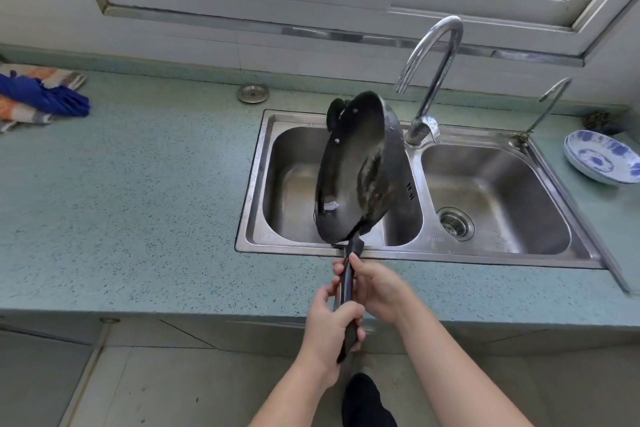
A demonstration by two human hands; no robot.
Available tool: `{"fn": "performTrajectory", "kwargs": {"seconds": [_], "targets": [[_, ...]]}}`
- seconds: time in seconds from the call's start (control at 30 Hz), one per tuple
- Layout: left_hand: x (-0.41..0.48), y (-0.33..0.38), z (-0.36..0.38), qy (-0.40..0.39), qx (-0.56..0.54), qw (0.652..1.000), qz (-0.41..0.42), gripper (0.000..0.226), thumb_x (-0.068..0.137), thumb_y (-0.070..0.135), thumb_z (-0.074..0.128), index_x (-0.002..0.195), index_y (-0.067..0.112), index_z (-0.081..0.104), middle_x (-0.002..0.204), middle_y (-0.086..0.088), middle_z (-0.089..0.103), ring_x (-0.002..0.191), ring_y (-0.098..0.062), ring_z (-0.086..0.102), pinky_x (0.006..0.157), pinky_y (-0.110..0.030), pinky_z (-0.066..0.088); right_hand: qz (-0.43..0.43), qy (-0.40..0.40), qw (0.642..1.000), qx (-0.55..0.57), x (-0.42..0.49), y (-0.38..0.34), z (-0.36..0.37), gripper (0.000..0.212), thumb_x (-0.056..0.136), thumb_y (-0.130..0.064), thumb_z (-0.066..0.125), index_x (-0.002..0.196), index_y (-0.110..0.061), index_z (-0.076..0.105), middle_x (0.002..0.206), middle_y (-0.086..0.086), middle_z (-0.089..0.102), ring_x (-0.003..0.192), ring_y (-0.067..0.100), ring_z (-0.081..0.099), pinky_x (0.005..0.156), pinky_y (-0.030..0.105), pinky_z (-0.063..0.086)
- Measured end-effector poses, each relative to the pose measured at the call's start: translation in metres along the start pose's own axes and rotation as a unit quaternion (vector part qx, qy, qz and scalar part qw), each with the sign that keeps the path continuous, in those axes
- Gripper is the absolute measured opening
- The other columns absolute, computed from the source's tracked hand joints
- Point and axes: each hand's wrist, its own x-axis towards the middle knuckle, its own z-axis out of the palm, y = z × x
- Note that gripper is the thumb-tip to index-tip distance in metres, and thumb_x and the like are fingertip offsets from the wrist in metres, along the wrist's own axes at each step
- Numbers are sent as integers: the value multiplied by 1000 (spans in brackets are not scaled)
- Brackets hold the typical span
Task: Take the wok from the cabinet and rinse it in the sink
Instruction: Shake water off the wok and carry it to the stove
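Observation:
A black wok (356, 170) hangs tilted on its side over the left basin of the steel double sink (259, 184), its hollow facing left. Its long dark handle runs down toward me. My left hand (329, 326) grips the lower end of the handle. My right hand (375, 288) grips the handle higher up, just below the wok's rim. The tall curved faucet (433, 80) stands behind the wok, between the two basins, and no water shows from it.
A small second tap (550, 100) stands at the sink's back right. A blue-and-white plate (602, 156) lies on the counter at right. Cloths (38, 97) lie at far left. A round metal stopper (252, 94) rests behind the sink. The teal counter (121, 201) stretches left.

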Motion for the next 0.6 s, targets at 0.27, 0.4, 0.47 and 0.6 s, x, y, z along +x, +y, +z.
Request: {"fn": "performTrajectory", "kwargs": {"seconds": [0.27, 0.4, 0.47, 0.6], "targets": [[-2, -12, 2, 39, 47, 998, -1, 36, 69, -2, 59, 95, 18, 45, 48, -4, 54, 33, -15, 47, 36, -18, 37, 38, 17, 991, 124, 1, 16, 1, 36, 100, -20, 29, 90, 5, 53, 61, 8, 63, 49, 17, 62, 50, 26, 56], [-3, -15, 1, 41, 50, 998, -1, 33, 76, -4, 58, 99, 17, 46, 51, -5, 55, 36, -16, 48, 38, -21, 40, 41, 43, 993, 99, 0, 17, 2, 38, 101, -19, 29, 87, 6, 53, 59, 9, 65, 47, 16, 62, 47, 25, 55], [-3, -14, 1, 42, 55, 998, -3, 30, 80, -3, 58, 99, 17, 46, 51, -4, 54, 37, -15, 49, 38, -22, 41, 46, 52, 995, 74, 1, 16, 3, 39, 101, -21, 28, 86, 4, 54, 58, 8, 65, 49, 15, 63, 48, 25, 55], [-4, -13, 3, 52, 69, 996, -7, 28, 83, 0, 59, 97, 21, 47, 57, -5, 55, 38, -14, 51, 38, -21, 42, 57, 66, 996, 16, 0, 14, 2, 42, 101, -23, 30, 82, 3, 57, 52, 7, 66, 46, 15, 64, 45, 22, 54]]}}
